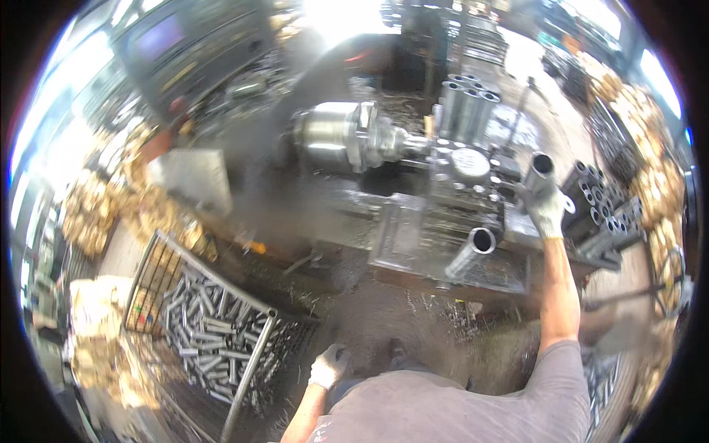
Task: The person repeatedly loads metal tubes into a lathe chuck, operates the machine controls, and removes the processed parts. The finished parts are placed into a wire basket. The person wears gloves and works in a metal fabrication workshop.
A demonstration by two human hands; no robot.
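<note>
My right hand [546,212], in a pale glove, is out at the right side of the lathe. Its fingers are wrapped round the lower part of a short metal tube [541,166], whose open end points up. Another metal tube [473,251] leans at a slant on the machine just left of that arm. My left hand [330,365], also gloved, hangs low near my body with its fingers curled in, and I see nothing in it. The shiny round chuck [330,136] of the lathe and its tool block [470,164] lie ahead of me.
Several tubes [467,111] stand upright behind the tool block. More tubes [602,210] are stacked to the right of my right hand. At lower left a wire-mesh bin [255,347] holds many short metal pieces [210,332]. Metal shavings [461,321] litter the floor below the machine.
</note>
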